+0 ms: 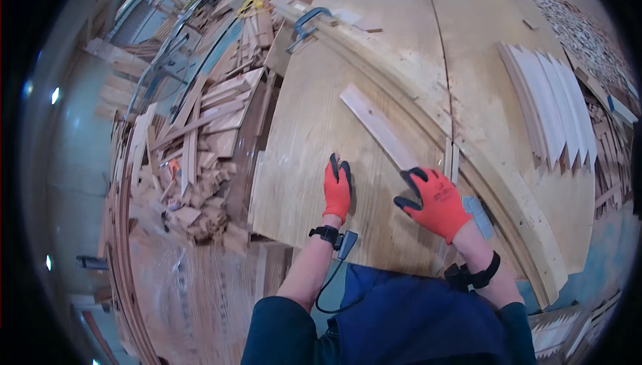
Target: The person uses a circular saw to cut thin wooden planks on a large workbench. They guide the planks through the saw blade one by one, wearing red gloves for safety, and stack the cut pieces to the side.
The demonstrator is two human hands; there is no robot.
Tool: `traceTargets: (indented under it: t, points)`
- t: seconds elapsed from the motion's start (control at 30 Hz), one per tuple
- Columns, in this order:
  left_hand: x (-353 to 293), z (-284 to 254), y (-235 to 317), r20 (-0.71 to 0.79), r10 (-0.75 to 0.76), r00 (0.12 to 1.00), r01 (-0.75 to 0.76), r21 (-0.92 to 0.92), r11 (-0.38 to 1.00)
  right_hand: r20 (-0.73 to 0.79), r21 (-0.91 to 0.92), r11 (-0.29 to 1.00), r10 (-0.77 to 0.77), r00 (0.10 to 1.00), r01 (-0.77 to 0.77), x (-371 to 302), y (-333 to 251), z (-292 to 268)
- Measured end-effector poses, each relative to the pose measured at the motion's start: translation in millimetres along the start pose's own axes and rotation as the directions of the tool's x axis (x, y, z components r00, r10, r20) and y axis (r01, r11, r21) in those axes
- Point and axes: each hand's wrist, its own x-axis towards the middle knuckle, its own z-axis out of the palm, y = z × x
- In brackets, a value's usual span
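Both my hands wear red gloves with black fingertips. My left hand (338, 188) hovers over or rests lightly on the wooden tabletop (294, 178), fingers stretched forward and nothing in them. At the near end of a pale narrow board (378, 124) is my right hand (438, 204). Its thumb and forefinger are spread, and the fingertips meet or cover the board's end; I cannot tell if they press on it. The board lies flat and slanted on the tabletop. Beside my right wrist lies a grey-blue flat piece (477, 216).
A long wooden rail (515, 214) crosses the tabletop diagonally, with a blue clamp (307, 25) at its far end. Boards with pointed ends (552, 107) are stacked at the right. Wood offcuts (200, 211) pile up at the left. A cable (328, 291) hangs from my left wrist.
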Motion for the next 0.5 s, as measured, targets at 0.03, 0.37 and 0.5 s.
traceTargets:
  t: [0.03,0.37,0.5]
  points:
    - [-14.4,-17.5,-3.2,-0.003,-0.013,1.000,0.013,0.056,0.998,0.060,0.104,0.995,-0.010,0.998,0.003,-9.8,-5.0,9.4]
    - [-135.2,-81.3,-19.9,0.129,0.205,0.970,-0.233,0.730,0.643,-0.060,-0.195,0.975,0.096,0.994,-0.106,-9.1,10.0,47.5]
    - [-134.9,-89.1,-62.3,0.225,0.126,0.966,-0.249,0.697,0.672,0.095,-0.264,0.955,0.164,0.982,-0.134,28.5,-20.1,63.7]
